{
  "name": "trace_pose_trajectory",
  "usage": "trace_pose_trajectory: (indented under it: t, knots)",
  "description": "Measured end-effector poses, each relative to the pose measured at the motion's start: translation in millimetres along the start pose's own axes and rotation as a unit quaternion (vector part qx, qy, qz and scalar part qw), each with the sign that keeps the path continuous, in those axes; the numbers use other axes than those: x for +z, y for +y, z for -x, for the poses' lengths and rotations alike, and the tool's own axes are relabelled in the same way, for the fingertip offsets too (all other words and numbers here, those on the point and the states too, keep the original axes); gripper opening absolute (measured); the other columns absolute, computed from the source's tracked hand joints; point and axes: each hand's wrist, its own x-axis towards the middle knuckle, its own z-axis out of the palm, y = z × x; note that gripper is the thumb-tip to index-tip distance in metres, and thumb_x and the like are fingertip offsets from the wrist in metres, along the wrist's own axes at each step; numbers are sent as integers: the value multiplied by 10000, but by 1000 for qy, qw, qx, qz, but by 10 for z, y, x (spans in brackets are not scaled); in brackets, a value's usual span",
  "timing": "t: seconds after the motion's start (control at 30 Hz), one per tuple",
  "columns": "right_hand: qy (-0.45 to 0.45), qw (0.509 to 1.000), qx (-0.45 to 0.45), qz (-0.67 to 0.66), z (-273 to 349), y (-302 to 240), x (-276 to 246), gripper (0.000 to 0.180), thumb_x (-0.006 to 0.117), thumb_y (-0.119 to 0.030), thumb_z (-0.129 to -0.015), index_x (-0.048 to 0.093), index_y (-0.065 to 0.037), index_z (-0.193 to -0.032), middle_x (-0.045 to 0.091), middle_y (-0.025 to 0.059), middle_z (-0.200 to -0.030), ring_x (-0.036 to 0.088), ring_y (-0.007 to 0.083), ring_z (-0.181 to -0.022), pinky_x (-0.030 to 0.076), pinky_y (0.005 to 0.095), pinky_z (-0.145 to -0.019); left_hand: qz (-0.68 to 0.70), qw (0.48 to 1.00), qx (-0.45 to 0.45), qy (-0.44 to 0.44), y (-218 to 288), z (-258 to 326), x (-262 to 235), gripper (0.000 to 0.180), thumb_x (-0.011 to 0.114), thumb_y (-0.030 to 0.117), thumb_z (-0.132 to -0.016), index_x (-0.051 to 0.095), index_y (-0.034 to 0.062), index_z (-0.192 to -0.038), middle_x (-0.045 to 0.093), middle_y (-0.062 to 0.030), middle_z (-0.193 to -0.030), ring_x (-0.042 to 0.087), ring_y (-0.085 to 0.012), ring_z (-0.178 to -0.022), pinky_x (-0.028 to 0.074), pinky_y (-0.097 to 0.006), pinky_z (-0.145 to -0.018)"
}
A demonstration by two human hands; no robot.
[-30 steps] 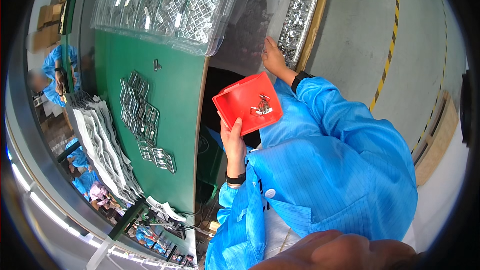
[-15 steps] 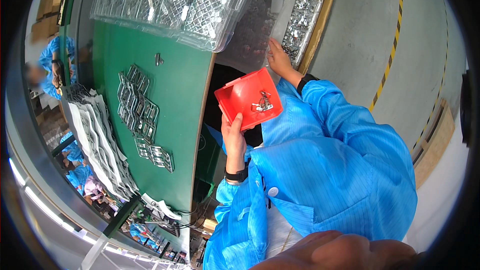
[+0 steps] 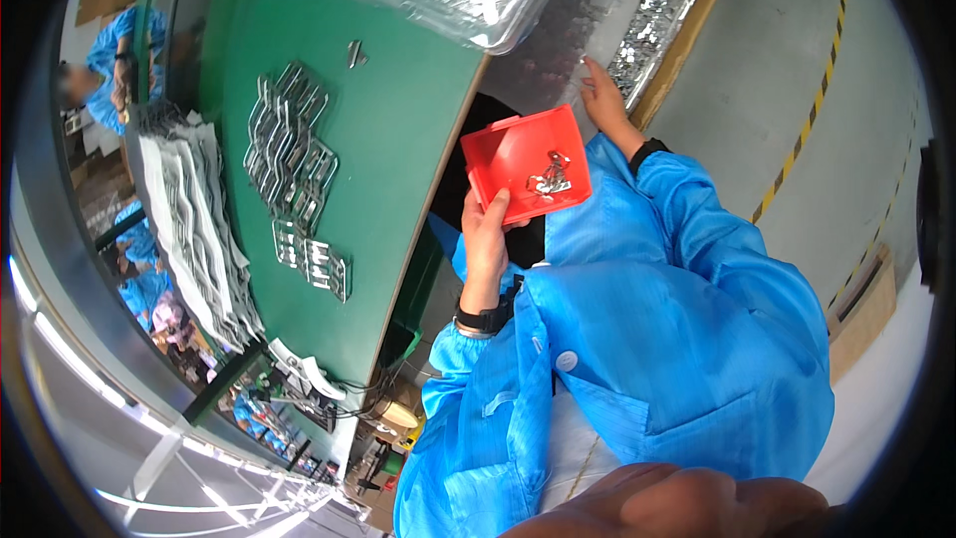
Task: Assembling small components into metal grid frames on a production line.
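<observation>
Red tray (image 3: pixel 526 161) now lower, left hand (image 3: pixel 485 239) gripping it, right hand (image 3: pixel 602 100) open on bagged metal parts (image 3: pixel 652 25), green table (image 3: pixel 398 130) beside

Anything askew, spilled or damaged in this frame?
Nothing stands out. The left hand holds the red tray tilted, but its few metal clips stay inside. The right hand touches a clear bag.

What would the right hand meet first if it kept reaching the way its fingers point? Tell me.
Probably the clear plastic bag of metal parts: the right hand points up at it and seems already at its surface, though depth is unclear.
</observation>
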Motion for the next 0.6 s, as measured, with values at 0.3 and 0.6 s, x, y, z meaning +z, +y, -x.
trace_pose_trajectory:
  t: [0.3,0.6]
  knots:
    - [-19,994,71,84,10,-180,-303,576,584,-62,-816,426,-119,-1367,611,172,-1142,647,263,-934,506,349,-802,-19,999,19,18,47,21,-2,299,547,143,-917,468,-10,-1161,615,-104,-984,650,-158,-753,562,-261,-587]
    - [92,990,-106,-5,260,-663,-979,372,506,-4,-860,514,13,-1232,635,167,-1100,636,241,-963,510,352,-820,-37,994,87,-53,135,171,65,526,581,217,-912,371,8,-1348,595,-46,-1006,567,-75,-688,467,-216,-521]
